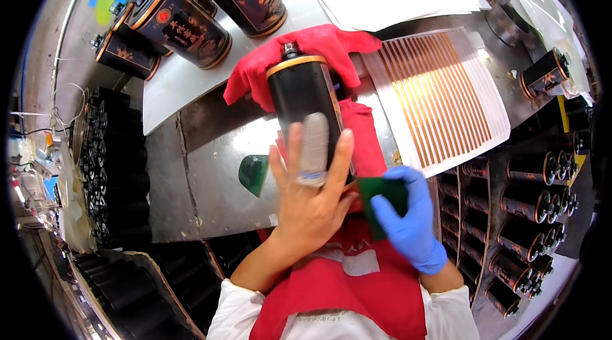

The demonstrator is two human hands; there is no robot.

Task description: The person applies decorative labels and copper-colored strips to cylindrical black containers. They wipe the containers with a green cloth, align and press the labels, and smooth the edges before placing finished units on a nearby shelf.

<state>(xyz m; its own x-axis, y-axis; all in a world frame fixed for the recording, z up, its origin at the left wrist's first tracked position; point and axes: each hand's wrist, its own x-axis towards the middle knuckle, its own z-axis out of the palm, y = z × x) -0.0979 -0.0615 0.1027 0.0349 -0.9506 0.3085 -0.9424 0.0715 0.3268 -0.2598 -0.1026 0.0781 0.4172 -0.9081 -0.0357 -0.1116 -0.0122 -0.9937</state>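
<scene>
Fingers apart, the left hand (309, 206) is laid over the black bottle (294, 91), while a thin green sheet (371, 194) is pinched by the gloved right hand (411, 225). The bottle is rested on soft red cloth (252, 78) on the metal counter (220, 206), neck toward twelve o'clock. Stiff, smooth and probably slippery, it is best gripped around its rounded body. At two o'clock, copper-striped paper (440, 104) is spread.

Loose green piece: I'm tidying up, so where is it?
In the head view, the loose green piece lies on the metal table, left of the left hand.
</scene>
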